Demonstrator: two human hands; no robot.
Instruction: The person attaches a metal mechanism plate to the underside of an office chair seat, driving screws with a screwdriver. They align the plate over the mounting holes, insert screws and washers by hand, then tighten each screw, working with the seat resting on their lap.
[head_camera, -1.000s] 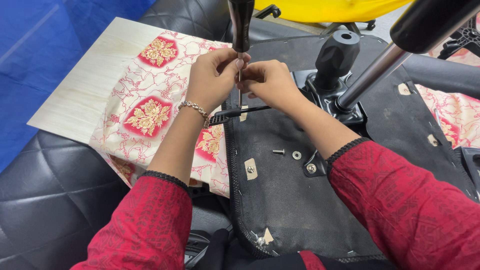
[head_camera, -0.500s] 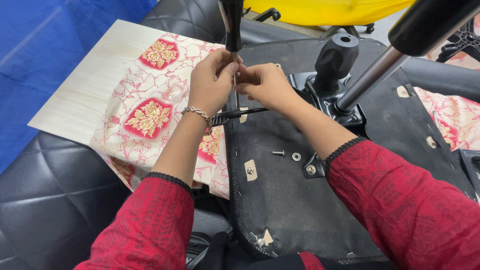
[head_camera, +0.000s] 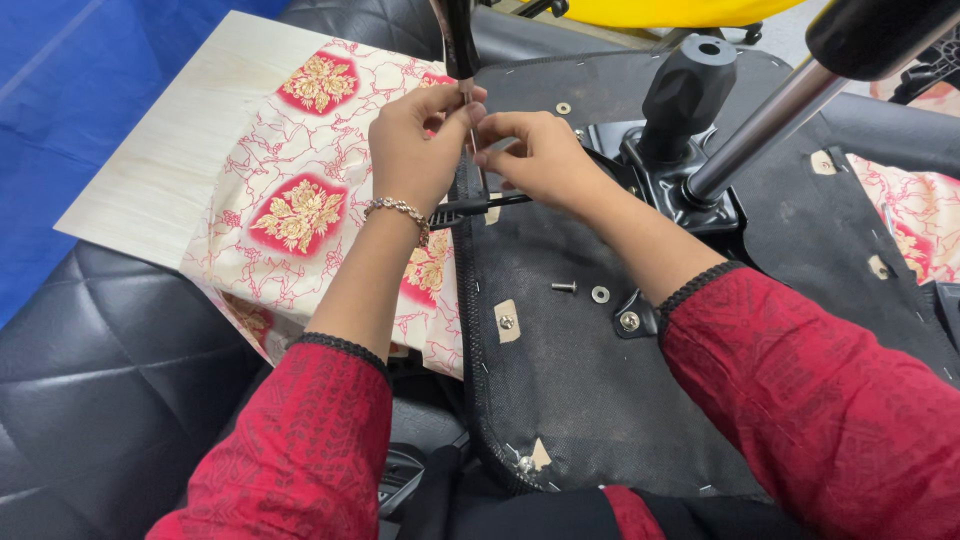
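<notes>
A person in red patterned sleeves works over an upturned office chair seat (head_camera: 600, 400), its black fabric underside facing up. The left hand (head_camera: 415, 150) and right hand (head_camera: 535, 160) meet at twelve o'clock, fingertips pinched together on a thin metal rod (head_camera: 472, 120) standing upright at the seat's edge. A loose screw (head_camera: 565, 287) and washer (head_camera: 600, 294) lie at center. Floral cloth (head_camera: 300, 210) drapes a pale board (head_camera: 160, 160) at ten o'clock, on quilted black upholstery (head_camera: 110, 370).
</notes>
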